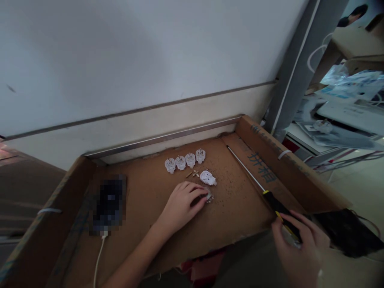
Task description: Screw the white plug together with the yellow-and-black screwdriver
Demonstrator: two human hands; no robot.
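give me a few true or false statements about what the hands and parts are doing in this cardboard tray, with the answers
1. The left hand rests on a small white plastic part on the brown cardboard tray. True.
2. The right hand holds a hammer. False: it grips the black and yellow handle of a long-shafted screwdriver.
3. Four white plastic plug pieces lie in a row near the tray's far wall. True.
4. The screwdriver's shaft stands upright. False: it lies along the tray's right side.
5. The white cable runs to the right hand. False: it leads to the dark blurred device on the left.
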